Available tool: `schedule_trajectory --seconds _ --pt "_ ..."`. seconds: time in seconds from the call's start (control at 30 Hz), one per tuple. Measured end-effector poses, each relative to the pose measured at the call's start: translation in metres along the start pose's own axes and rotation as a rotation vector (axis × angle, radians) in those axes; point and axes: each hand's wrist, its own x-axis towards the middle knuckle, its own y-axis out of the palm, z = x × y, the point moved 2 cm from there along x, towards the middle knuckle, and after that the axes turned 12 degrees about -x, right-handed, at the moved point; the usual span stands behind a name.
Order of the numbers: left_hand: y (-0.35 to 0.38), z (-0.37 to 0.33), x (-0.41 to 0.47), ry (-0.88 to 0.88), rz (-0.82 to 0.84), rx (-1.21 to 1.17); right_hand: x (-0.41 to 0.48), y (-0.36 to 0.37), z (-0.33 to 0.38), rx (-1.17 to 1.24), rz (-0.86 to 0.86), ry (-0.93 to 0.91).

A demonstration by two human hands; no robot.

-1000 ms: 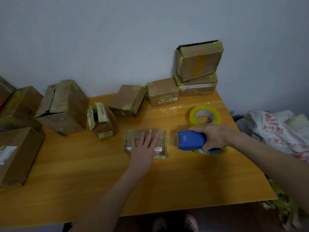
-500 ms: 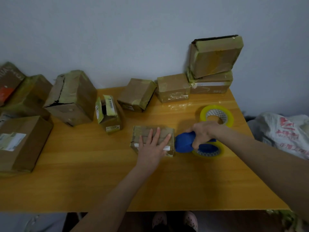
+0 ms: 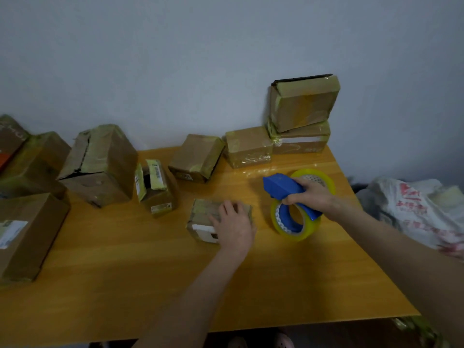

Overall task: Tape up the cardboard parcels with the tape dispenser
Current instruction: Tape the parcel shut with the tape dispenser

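Note:
A small flat cardboard parcel [image 3: 200, 217] with a white label lies in the middle of the wooden table [image 3: 125, 285]. My left hand [image 3: 234, 226] rests on its right half, fingers curled over the top. My right hand [image 3: 315, 194] grips the blue tape dispenser [image 3: 282, 188], lifted off the table to the right of the parcel, its yellow tape roll [image 3: 293, 222] hanging below and its blue nose pointing up and left. The dispenser is apart from the parcel.
A spare yellow tape roll [image 3: 324, 178] lies behind my right hand. Several taped boxes line the back wall, two stacked at the back right [image 3: 302, 116]. An open small box [image 3: 157, 189] and larger boxes [image 3: 100, 164] stand to the left. A plastic bag [image 3: 414, 207] lies off the table's right edge.
My right hand has lifted the dispenser off the table and tilted it, drawing it away from the parcel. My left hand's fingers have curled on the parcel.

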Motion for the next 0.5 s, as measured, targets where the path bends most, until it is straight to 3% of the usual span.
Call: schedule_trajectory --seconds 0.17,0.37,0.5 --pt "0.0 0.028 -0.004 0.145 0.129 -0.089 -0.004 0.016 -0.007 0.157 -0.01 0.021" --pt "-0.009 0.063 -0.005 0.407 0.353 0.052 -0.005 0.026 0.001 0.225 -0.021 0.035" --pt "-0.017 0.081 -0.006 0.508 0.305 0.074 -0.006 0.035 0.008 0.211 -0.009 0.016"
